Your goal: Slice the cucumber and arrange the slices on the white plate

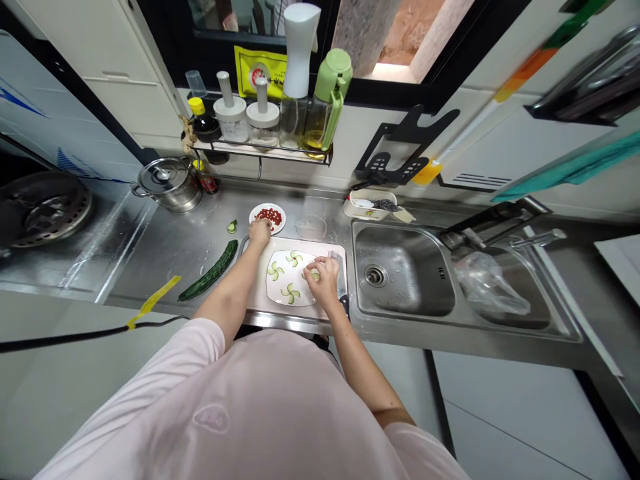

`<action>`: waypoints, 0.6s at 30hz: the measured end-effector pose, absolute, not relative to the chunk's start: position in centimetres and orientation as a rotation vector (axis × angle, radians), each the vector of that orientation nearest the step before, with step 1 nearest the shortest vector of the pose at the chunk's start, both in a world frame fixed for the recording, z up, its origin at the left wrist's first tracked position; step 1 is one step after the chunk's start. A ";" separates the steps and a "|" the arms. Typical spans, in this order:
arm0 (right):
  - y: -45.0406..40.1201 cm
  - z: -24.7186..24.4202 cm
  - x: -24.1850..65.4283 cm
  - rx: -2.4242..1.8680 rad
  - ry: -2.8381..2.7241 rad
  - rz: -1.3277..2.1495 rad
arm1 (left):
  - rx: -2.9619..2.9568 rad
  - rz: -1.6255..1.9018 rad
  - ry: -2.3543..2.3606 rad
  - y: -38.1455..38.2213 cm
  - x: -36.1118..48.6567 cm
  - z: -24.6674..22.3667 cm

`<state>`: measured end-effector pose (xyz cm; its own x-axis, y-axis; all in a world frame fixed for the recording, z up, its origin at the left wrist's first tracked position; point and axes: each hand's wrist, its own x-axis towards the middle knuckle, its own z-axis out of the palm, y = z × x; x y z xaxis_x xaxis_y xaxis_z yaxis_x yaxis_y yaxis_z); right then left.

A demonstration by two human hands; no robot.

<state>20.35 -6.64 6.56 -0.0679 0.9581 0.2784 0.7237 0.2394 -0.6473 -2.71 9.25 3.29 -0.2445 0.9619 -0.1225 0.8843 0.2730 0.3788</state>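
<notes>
A white squarish plate (281,262) lies on a pale cutting board (257,293). On it, thin cucumber slices (291,293) form several pinwheel shapes. My right hand (324,280) is over the plate's right side, fingertips pinched at a cucumber slice (311,274) that they partly hide. Farther back, a small round white plate (255,212) holds small dark-red pieces (270,215). My left hand (260,232) reaches to its near edge with fingers curled at the red pieces; whatever is between the fingertips is too small to make out.
A whole cucumber (210,272) and a cut cucumber end (232,227) lie left of the board. A knife (341,273) rests along its right edge, beside the sink (405,267). A lidded pot (170,183) stands back left. Above hangs a rack (295,152) with jars and bottles.
</notes>
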 end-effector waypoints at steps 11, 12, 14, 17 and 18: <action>-6.7 6.4 20.7 -1.533 -1.823 0.456 | 1.935 0.233 2.080 9.6 -3.0 3.7; -6.7 6.4 20.7 -1.535 -1.822 0.458 | 1.943 0.215 2.071 9.6 -3.1 3.8; -6.7 6.4 20.7 -1.543 -1.820 0.458 | 1.963 0.188 2.052 9.6 -3.2 4.0; -6.8 6.5 20.7 -1.551 -1.816 0.454 | 1.971 0.177 2.036 9.7 -3.4 4.1; -6.8 6.5 20.7 -1.548 -1.814 0.452 | 1.971 0.181 2.032 9.7 -3.4 4.2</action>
